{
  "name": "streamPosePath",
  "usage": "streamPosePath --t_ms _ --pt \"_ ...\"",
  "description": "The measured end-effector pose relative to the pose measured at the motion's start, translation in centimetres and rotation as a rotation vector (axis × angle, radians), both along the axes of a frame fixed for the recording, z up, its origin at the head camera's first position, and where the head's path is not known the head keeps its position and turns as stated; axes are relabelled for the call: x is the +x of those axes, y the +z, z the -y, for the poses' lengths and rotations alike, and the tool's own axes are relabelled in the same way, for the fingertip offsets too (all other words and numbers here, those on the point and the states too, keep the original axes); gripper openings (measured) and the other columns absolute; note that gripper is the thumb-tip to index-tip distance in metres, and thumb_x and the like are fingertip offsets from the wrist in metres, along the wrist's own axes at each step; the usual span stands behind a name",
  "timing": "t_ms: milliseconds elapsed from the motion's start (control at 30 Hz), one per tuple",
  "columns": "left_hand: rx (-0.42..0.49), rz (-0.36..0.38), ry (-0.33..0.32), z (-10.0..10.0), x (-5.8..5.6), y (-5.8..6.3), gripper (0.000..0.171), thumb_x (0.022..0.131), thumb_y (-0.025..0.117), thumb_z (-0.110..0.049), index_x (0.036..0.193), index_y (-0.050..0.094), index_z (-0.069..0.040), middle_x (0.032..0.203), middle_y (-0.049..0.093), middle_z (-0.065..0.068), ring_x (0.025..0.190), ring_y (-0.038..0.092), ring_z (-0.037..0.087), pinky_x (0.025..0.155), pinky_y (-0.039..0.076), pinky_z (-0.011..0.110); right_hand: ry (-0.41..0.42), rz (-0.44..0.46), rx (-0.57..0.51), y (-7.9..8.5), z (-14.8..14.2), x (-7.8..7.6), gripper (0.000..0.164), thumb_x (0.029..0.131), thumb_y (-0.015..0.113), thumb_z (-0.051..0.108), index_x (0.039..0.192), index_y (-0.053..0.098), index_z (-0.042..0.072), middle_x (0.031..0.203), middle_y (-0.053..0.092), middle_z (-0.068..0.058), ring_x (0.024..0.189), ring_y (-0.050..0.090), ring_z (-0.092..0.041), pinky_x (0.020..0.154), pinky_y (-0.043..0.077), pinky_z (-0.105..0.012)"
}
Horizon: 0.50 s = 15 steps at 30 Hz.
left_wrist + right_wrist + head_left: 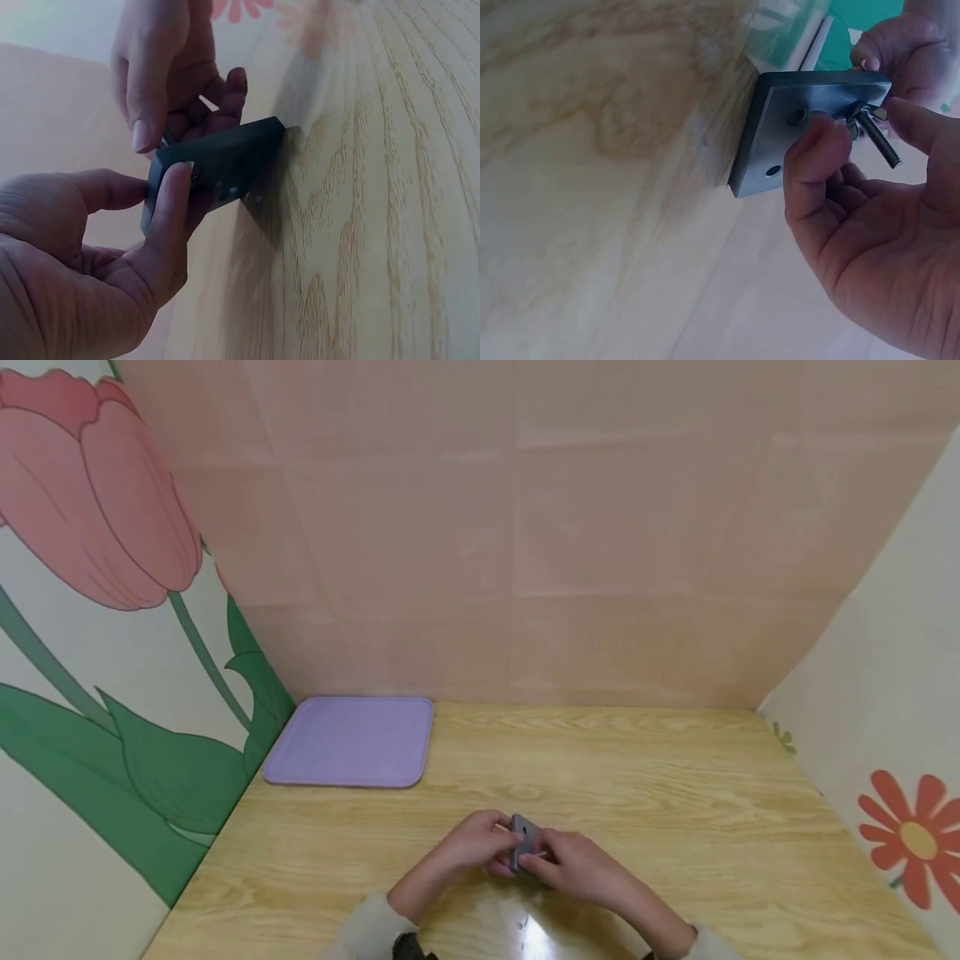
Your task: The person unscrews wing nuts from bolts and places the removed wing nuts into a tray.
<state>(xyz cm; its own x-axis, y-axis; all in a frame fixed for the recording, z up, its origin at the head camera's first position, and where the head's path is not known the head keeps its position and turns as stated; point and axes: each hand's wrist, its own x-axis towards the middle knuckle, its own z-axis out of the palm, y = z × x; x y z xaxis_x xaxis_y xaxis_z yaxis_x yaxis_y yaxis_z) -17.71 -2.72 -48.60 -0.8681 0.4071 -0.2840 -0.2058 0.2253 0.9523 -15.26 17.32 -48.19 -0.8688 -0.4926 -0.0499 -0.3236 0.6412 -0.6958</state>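
A dark grey metal plate (780, 112) with several round holes is tilted on edge, its far corner at or close to the tabletop. Through one hole runs a threaded bolt (883, 144) carrying a wing nut (864, 112). My left hand (476, 845) pinches the plate between thumb and fingers, seen close in the left wrist view. On the other face, the thumb and index finger of my right hand (885, 240) pinch the wing nut by its wings. The bolt's head is hidden behind the plate and left fingers.
A purple tray (348, 742) lies at the back left of the wood-grain table (637, 777). Behind the table hangs a pinkish-tan sheet (510, 543). Flower-patterned panels stand at the left and right sides.
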Motion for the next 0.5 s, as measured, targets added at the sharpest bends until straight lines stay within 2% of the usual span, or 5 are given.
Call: streamPosePath --t_ms 233,500 --pt "-0.035 -0.008 0.027 -0.31 -0.2 -0.24 0.022 0.093 0.064 -0.005 0.112 0.064 0.007 0.085 0.071 0.011 0.062 0.063 0.016 0.058 0.062 0.032 -0.03 0.042 0.028 -0.19 -0.05 0.29 0.036 0.1 0.056 0.048 0.087 0.06 0.015 0.072 0.059 0.007 0.057 0.05 -0.006 0.049 0.041 -0.023" --pt "-0.042 -0.017 0.036 -0.47 -0.21 -0.26 0.022 0.092 0.066 -0.006 0.11 0.065 0.007 0.084 0.071 0.01 0.064 0.065 0.017 0.058 0.061 0.031 -0.057 0.065 0.0 -0.11 0.0 0.5 0.036 0.1 0.057 0.046 0.082 0.057 0.014 0.068 0.055 0.005 0.056 0.047 -0.008 0.048 0.038 -0.022"
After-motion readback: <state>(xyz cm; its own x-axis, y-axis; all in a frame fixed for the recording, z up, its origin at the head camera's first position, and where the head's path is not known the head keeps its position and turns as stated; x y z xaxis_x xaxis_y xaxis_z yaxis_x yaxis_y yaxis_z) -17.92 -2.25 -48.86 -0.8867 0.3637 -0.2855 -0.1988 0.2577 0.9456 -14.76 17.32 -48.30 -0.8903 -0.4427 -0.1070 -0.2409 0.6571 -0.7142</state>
